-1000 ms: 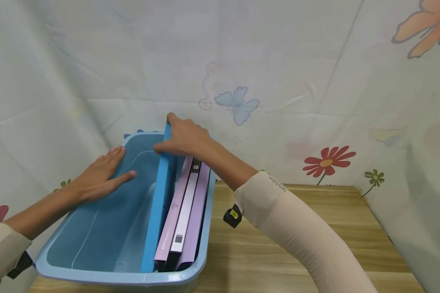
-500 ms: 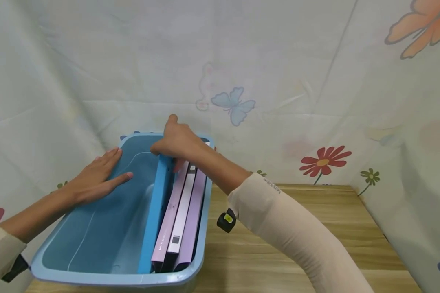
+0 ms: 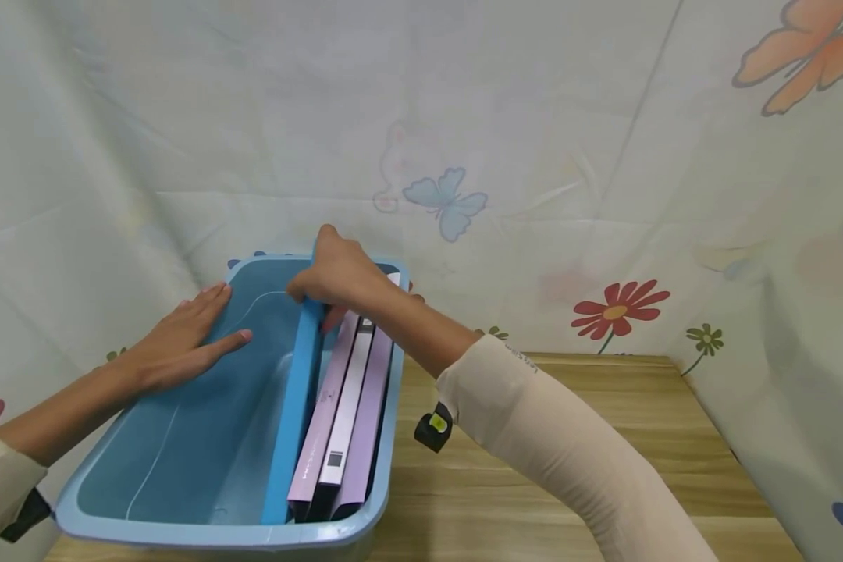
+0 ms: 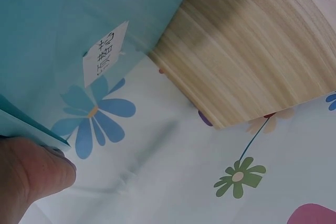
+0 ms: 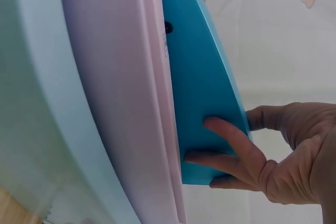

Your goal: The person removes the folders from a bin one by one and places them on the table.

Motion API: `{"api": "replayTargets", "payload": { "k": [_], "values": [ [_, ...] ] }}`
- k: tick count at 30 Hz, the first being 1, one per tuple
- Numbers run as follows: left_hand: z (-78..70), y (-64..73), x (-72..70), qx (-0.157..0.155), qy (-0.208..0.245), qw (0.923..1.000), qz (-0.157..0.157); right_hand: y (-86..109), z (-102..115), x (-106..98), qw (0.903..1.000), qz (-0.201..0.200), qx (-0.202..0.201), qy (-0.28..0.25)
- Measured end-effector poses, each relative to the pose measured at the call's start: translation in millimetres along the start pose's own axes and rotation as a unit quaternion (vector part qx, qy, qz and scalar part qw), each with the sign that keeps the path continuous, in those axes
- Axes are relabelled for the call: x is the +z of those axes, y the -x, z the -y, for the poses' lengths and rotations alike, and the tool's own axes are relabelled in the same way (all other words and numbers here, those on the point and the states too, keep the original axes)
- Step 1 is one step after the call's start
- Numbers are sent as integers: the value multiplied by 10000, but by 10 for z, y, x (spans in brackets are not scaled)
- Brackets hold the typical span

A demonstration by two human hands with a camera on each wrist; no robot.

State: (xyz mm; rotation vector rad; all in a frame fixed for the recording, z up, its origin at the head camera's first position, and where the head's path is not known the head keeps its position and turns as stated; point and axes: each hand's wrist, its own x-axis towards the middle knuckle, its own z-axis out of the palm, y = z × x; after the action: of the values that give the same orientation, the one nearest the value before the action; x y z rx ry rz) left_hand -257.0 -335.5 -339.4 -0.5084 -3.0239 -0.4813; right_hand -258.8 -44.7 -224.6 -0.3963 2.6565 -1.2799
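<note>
Inside a light blue plastic bin (image 3: 204,534), a flat blue box (image 3: 289,445) stands on edge. My right hand (image 3: 340,269) grips its far end. The right wrist view shows several fingers of that hand (image 5: 294,156) spread on the near blue face, with the thumb at the opposite edge. To the right of the blue box lean a pink slim box (image 3: 312,460), a white slim box (image 3: 344,425) and a lilac slim box (image 3: 368,437). My left hand (image 3: 183,343) lies with straight fingers on the bin's left rim, its thumb pointing over the inside.
The bin stands on a wood-grain table (image 3: 569,460). A patterned white cloth (image 3: 534,156) hangs behind and at both sides. A paper label with handwriting (image 4: 106,53) shows on the bin in the left wrist view.
My right hand has shifted its hold at the far end of the blue box; its fingers now show along the box's right face. The left hand keeps its place on the rim.
</note>
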Motion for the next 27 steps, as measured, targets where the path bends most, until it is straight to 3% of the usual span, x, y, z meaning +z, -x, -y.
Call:
{"api": "replayTargets", "payload": {
  "k": [11, 19, 27],
  "values": [
    [-13, -19, -7, 17, 81, 10000, 45, 2, -27, -36, 9994, -239, -244, -8],
    [-8, -52, 5, 45, 89, 9999, 95, -13, -6, -180, 9980, -102, 86, -618],
    [-28, -65, 38, 74, 60, 9999, 59, -9, -78, -404, 9909, 7, 122, -1338]
  ]
}}
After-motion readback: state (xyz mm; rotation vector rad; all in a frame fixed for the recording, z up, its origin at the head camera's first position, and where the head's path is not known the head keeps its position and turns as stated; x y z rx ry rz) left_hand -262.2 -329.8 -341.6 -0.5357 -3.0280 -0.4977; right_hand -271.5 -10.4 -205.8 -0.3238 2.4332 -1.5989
